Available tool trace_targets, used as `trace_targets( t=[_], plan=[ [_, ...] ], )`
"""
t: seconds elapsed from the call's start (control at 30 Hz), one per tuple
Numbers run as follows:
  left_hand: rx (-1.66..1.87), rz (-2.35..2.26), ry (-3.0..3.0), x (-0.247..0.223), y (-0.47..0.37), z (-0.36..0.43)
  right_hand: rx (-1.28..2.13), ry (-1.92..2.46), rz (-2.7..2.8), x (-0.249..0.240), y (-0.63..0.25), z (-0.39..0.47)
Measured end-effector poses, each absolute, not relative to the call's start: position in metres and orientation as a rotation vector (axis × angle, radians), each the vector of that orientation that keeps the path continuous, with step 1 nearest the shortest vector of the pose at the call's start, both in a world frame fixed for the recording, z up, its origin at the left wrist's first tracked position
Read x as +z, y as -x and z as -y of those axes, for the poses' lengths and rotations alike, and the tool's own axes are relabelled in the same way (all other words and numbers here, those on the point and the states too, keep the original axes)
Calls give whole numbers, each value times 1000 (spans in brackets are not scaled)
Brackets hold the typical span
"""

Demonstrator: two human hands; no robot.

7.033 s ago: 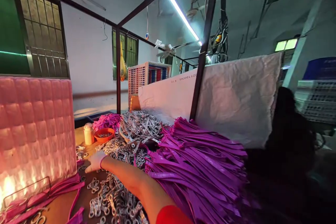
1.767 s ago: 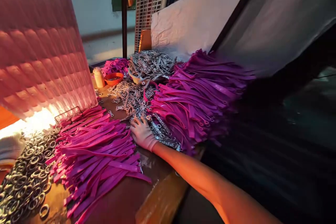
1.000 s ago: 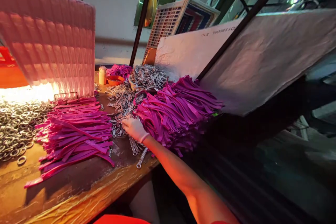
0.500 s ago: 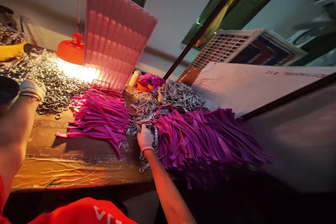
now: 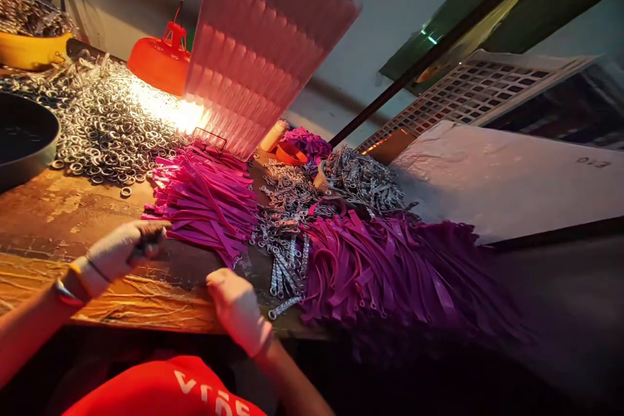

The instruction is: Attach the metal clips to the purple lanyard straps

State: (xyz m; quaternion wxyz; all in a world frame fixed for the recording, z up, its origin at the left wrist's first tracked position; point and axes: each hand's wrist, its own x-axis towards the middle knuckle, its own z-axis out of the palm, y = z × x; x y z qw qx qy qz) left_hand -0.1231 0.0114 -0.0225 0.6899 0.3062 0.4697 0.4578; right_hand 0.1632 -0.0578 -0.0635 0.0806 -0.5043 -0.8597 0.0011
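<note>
My left hand [image 5: 124,250], in a pale glove with darkened fingertips, hovers above the table's front left of the pink-purple straps [image 5: 209,198]. Its fingers are pinched together; what they hold, if anything, is blurred. My right hand [image 5: 236,309], also gloved, is closed at the table's front edge, with its contents hidden. To the right of it lie short metal chains [image 5: 285,266] with ring ends. Beyond them a thick row of purple straps [image 5: 370,260] hangs over the edge. A heap of metal rings [image 5: 112,136] spreads under the lamp on the left.
A red lamp [image 5: 158,65] hangs low over the rings beside an upright ribbed pink sheet [image 5: 263,45]. At left stand a dark round pan [image 5: 29,162] and a yellow bowl [image 5: 34,51]. A white box [image 5: 517,175] stands behind the purple straps at right.
My left hand has come from the rings toward the front and right. My right hand has left the chains and moved left, nearer the left hand. The view has shifted left.
</note>
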Motion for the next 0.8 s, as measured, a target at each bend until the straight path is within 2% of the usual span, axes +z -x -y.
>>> trace_targets(
  t=[0.1, 0.2, 0.33, 0.43, 0.67, 0.8],
  plan=[
    [711, -1215, -1051, -48, 94, 1, 12, 1550, 2602, -94, -142, 50],
    [747, -1424, -1372, -50, 88, -36, 38, 1700, 2499, -98, -159, 6],
    [786, -1526, -1385, -38, 86, -94, 219, 1712, 2393, -85, -179, -58],
    [803, -1498, -1366, -30, 75, -100, 385, 1729, 2221, -73, -176, -81],
    [839, -1286, -1266, -40, 45, -18, 894, 1601, 1790, -67, -138, -21],
    [870, -1211, -1314, -48, 31, 4, 1254, 1403, 1304, -62, -116, 18]
  ],
)
